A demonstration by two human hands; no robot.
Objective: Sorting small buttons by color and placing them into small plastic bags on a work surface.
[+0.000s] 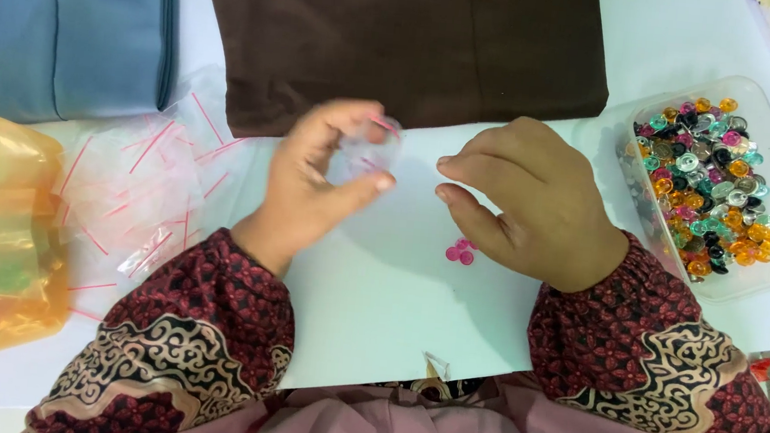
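Pink buttons (pixel 461 251) lie loose on the white sheet (pixel 379 281), near the right hand (pixel 535 202), whose fingers are pinched narrow and look empty. The left hand (pixel 314 178) grips a small clear zip bag (pixel 368 150). This looks like bagging: the pouch needs opening first. Farther right stands a tub of mixed buttons (pixel 713 180).

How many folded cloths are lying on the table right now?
2. A blue cloth lies at the far left, and a brown cloth at the far middle. Both run past the top edge, so more may lie beyond.
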